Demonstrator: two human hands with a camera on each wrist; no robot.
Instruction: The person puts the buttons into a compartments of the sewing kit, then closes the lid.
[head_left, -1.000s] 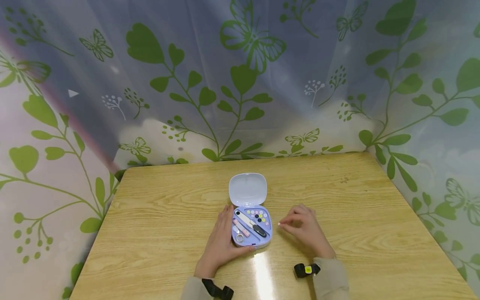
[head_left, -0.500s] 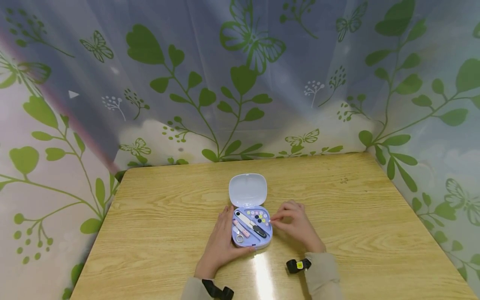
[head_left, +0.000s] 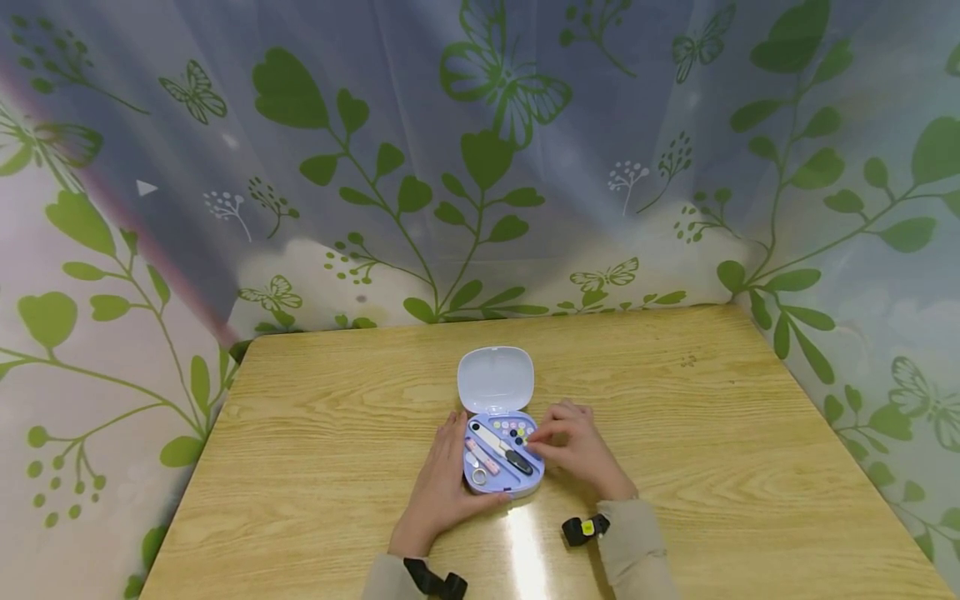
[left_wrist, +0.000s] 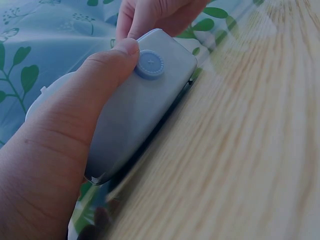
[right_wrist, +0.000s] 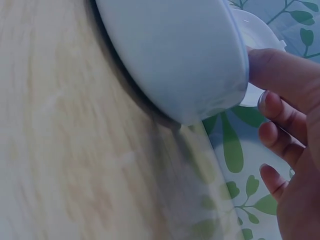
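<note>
A small lilac sewing kit box [head_left: 512, 481] stands on the table with its white lid [head_left: 495, 380] raised. Around its left side and front edge the left hand [head_left: 441, 485] holds the box; in the left wrist view the thumb lies beside a round blue catch [left_wrist: 151, 64]. The right hand [head_left: 581, 450] reaches over the box's right rim, thumb and index finger pinched together at the compartment of small coloured buttons [head_left: 516, 432]. A tiny pale button showed between those fingertips earlier; now the fingers hide it. Other compartments hold a white tool with a black end [head_left: 517, 461] and a pink-patterned stick [head_left: 482, 457].
A silver ring-shaped piece [head_left: 479, 476] sits in the box's front left corner. The wooden table [head_left: 330, 417] spreads out around the box. A curtain with printed leaves [head_left: 405, 192] hangs behind and on both sides.
The right hand has moved left, from beside the box to over the button compartment, bringing the tiny pale button with it. The left hand and the box stay in place.
</note>
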